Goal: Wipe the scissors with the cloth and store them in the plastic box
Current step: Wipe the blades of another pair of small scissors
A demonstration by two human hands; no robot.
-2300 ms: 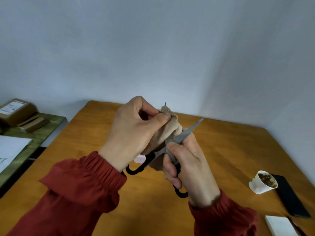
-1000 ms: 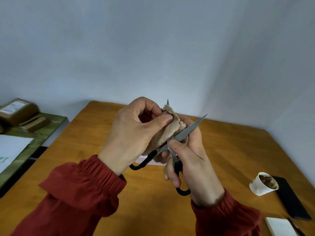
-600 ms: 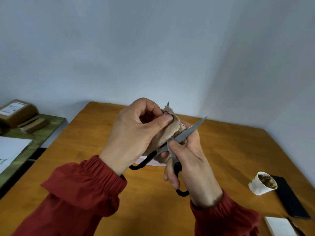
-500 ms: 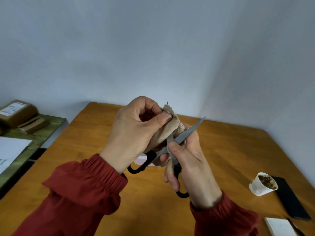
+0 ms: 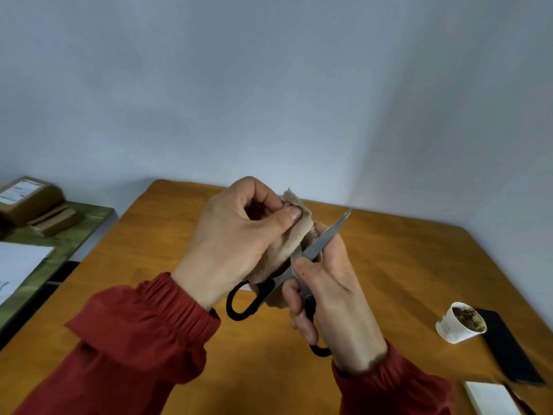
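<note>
- Head camera looks down on two hands working in mid-air above a wooden bench [image 5: 389, 280], close to frame centre.
- Left hand [image 5: 233, 235]: its fingers [image 5: 257, 190] are curled tight and the thumb presses down, pinching a beige cloth [image 5: 287, 250] that is bunched around one blade.
- Right hand [image 5: 332, 295]: its fingers wrap the scissors [image 5: 321, 244] at the pivot and one black handle loop, with the thumb lying on the metal just below the crossing.
- Scissors are held clear of the bench with their blades spread. The bare blade points towards 1 o'clock, and the other blade is buried in the cloth (its tip cannot be made out for certain).
- One black handle loop hangs free at 7 o'clock from the cloth, just under the left wrist; the other peeks out beneath the right palm.
- Red gathered sleeves [image 5: 143, 333] cover both forearms.
- At 4 o'clock from the hands, near the bench's right edge, a paper cup [image 5: 459, 323] with dark residue inside lies tilted against a black slab [image 5: 505, 348].
- At 5 o'clock, by the frame's lower corner, sits a white pad [image 5: 490, 399].
- At 9 o'clock, well apart from the bench, a green side table [image 5: 59, 241] carries a cardboard box [image 5: 27, 196] and a paper sheet [image 5: 18, 265].
</note>
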